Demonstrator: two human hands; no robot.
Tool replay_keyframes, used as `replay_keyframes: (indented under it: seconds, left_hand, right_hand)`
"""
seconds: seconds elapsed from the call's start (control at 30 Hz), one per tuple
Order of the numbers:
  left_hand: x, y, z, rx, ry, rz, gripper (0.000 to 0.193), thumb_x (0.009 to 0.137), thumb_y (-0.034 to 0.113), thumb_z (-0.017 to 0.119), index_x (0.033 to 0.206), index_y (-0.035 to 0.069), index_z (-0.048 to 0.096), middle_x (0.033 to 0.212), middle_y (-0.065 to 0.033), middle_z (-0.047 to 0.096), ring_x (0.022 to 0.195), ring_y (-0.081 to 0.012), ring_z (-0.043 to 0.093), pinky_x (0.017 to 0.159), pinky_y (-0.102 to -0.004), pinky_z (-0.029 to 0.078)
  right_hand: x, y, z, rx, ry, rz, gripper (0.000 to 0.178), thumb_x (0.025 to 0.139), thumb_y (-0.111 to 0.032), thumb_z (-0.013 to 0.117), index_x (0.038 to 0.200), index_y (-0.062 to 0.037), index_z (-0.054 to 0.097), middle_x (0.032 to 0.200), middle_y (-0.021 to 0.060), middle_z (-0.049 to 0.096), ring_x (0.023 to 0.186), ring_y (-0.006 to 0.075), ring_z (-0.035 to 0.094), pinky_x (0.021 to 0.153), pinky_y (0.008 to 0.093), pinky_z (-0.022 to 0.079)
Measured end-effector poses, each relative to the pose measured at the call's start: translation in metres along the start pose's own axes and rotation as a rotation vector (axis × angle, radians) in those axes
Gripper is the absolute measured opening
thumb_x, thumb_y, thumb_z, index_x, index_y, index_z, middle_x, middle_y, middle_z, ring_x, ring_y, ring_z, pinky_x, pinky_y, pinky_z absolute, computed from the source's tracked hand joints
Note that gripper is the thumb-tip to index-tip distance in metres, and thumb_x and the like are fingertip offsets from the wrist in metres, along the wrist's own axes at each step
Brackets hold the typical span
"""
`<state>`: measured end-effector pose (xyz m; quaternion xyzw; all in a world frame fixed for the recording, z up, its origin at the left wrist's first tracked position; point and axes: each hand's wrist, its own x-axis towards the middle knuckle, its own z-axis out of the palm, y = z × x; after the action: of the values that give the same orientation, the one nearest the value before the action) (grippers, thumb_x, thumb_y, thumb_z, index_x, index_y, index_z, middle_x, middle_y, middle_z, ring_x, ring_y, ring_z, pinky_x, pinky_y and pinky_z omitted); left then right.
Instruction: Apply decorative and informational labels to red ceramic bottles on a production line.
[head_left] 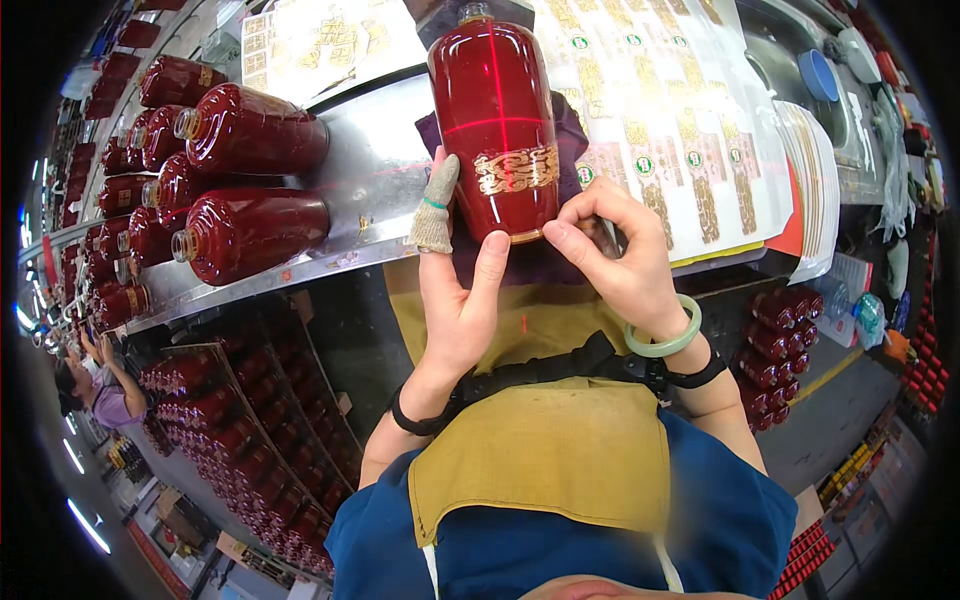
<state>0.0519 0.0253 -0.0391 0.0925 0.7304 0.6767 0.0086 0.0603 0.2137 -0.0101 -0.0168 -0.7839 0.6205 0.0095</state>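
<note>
A dark red glass bottle [490,90] lies on a dark purple cloth [572,150], its neck pointing away from me. Gold ornament wraps its lower body, and a red light cross falls on the glass. My left hand [458,300] grips the left side near the base; a grey cloth finger cover [436,205] sits on one finger, and the thumb presses at the base edge. Between my two thumbs runs a thin gold strip [526,237] along that edge. With thumb and forefinger, my right hand [630,255] pinches at the strip's right end; the fingertips partly hide it.
Several red bottles [255,235] lie on the metal table to the left. Sheets of gold decals [690,150] cover the right side. Racks of bottles [240,430] stand below left, and more bottles [775,350] below right. Another person [110,390] is at far left.
</note>
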Motion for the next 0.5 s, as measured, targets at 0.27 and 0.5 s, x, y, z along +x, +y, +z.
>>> replay_keyframes:
  seconds: [0.27,0.5]
  left_hand:
    - [0.0005,-0.0007,0.0026,-0.004,0.015,-0.011,0.066,0.097,0.004,0.060,0.156,-0.003,0.032,0.165,-0.0218,0.028,0.152,-0.0309,0.029,0.124,-0.0427,0.021]
    - [0.0010,-0.0010,-0.0003,-0.097,0.043,-0.027,0.061,0.097,0.004,0.059,0.154,-0.004,0.036,0.162,-0.0220,0.033,0.151,-0.0312,0.032,0.123,-0.0426,0.023]
  right_hand:
    - [-0.0003,0.0019,0.0028,-0.021,0.017,-0.003,0.013,0.086,-0.009,0.079,0.083,-0.0015,0.069,0.076,0.0046,0.060,0.066,0.0138,0.050,0.061,0.0295,0.041]
    - [0.0008,0.0030,0.0040,-0.052,0.030,-0.035,0.016,0.085,-0.011,0.080,0.082,-0.0024,0.067,0.076,0.0050,0.059,0.064,0.0145,0.049,0.059,0.0300,0.040]
